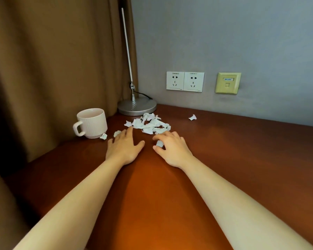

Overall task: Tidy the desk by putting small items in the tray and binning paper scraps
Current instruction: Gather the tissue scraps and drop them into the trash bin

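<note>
A heap of torn white paper scraps (150, 123) lies on the brown desk (242, 150) in front of the lamp base. My left hand (124, 147) lies flat on the desk with straight fingers, its fingertips at the near left edge of the heap and next to a loose scrap (117, 133). My right hand (172, 147) is just right of it, fingers curled, pinching a small scrap (159, 143) between thumb and fingers. One more scrap (103, 136) sits by the mug's foot, and a single scrap (192, 117) lies apart at the back right.
A white ribbed mug (91, 123) stands at the desk's left, near the brown curtain (52, 69). A silver desk lamp (136, 106) stands in the back corner. Wall sockets (185, 81) sit above the desk's rear edge. No tray or bin is in view.
</note>
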Demonstrator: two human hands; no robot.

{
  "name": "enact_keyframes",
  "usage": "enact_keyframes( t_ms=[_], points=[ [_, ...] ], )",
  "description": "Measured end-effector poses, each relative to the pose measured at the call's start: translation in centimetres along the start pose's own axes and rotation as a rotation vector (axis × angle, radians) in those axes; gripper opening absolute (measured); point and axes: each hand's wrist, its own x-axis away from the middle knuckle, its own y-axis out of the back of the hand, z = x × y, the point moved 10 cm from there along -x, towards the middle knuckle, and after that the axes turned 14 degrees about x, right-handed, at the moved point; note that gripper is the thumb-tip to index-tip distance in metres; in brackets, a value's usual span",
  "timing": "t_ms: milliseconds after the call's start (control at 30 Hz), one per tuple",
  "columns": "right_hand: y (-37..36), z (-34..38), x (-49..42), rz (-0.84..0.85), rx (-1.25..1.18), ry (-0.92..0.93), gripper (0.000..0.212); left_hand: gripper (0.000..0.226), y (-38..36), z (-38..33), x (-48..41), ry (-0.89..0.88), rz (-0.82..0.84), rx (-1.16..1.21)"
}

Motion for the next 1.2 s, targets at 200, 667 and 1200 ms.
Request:
enact_keyframes(
  t_ms=[200,667,1200],
  points=[
    [0.7,-1.3,-1.3,-0.067,-0.009,-0.015,0.014,0.077,-1.5,-2.9,-1.8,-0.141,0.045,0.091],
    [1.5,-12.4,-7.3,-0.280,-0.024,-0.331,0.023,0.090,-2.4,-2.5,-7.7,-0.012,-0.073,0.044],
    [-2.0,-7.4,-10.1,0.009,-0.134,-0.009,0.058,0.043,-2.1,-4.5,-8.9,-0.149,-0.095,0.203]
  ],
)
